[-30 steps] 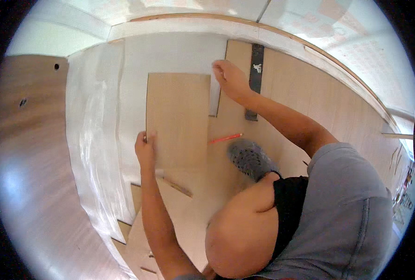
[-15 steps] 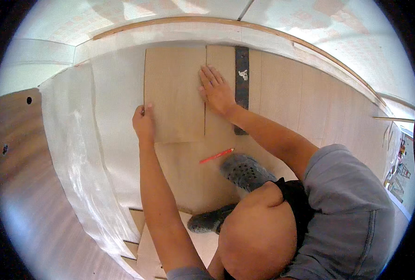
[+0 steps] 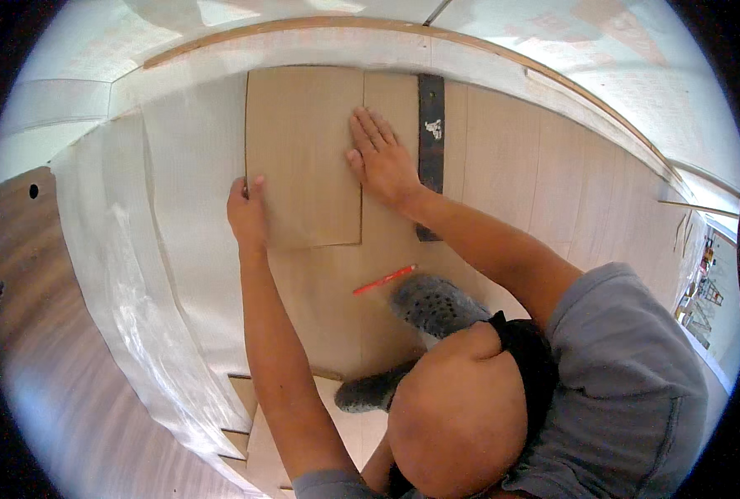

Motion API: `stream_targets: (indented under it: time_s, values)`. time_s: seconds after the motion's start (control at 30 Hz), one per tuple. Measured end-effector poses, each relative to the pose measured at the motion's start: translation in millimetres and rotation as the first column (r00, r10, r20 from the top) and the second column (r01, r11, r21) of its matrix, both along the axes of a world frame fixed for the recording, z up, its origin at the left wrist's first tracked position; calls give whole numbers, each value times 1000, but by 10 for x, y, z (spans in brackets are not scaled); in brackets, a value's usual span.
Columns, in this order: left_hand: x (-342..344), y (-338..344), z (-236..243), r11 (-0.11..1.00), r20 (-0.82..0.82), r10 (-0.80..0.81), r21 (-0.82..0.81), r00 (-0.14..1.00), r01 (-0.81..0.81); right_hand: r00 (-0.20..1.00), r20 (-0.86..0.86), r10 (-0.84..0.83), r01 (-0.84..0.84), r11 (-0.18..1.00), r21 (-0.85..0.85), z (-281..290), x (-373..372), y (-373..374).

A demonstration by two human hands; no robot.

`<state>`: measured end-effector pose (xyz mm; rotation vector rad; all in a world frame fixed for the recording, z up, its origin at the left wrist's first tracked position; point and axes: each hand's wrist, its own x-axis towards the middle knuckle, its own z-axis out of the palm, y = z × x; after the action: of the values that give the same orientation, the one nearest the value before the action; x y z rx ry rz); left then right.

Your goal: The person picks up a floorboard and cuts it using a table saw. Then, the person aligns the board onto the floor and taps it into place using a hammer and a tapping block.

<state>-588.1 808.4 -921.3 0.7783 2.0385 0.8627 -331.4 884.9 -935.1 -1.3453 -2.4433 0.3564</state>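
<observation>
The cut board [image 3: 302, 158], a pale wood-toned rectangle, lay at eleven o'clock from the middle of the view. Its right edge ran along a narrower plank [image 3: 391, 204], with a thin dark seam between them for most of its length; whether the two were locked together could not be told.

The left hand [image 3: 247, 214] was at ten o'clock, at the board's left edge. Its fingers were drawn in narrow on that edge, the thumb on the upper face; how far the other fingers reached beneath could not be seen. The right hand [image 3: 382, 166] lay at twelve o'clock, palm down and holding nothing, its fingers stretched out close together and the thumb set apart. The fingertips rested across the seam.

A black bar [image 3: 431, 158] with a white patch stood at one o'clock, just beside the right hand. A red pencil [image 3: 385, 280] lay at six o'clock, close below the middle, its right end near a grey perforated shoe [image 3: 438, 306] at four o'clock. Laid planks [image 3: 545, 187] spread toward two o'clock, whitish sheeting [image 3: 194, 166] covered ten o'clock, and a brown wood-grained panel [image 3: 71, 366] curved down through eight o'clock.
</observation>
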Motion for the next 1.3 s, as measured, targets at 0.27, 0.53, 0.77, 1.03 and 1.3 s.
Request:
stream_targets:
  time_s: [0.27,0.53,0.77,1.03,1.3]
  values:
    - [111,-70,162,989,129,-36,146,991,17,996,84,17,-12,998,-59,-29,12,16]
    - [150,-39,275,996,-111,-78,36,991,82,1000,18,-1,2,997,-71,-83,4,-1]
    - [195,-38,384,997,-86,-53,47,995,57,998,60,5,-3,999,-37,-44,-54,10]
    - [94,-175,51,993,-237,-120,-19,964,119,999,9,51,-52,995,81,-111,-100,-58]
    - [-19,-259,3,986,-322,-144,-123,936,109,998,-19,61,-59,996,66,-16,-214,-105]
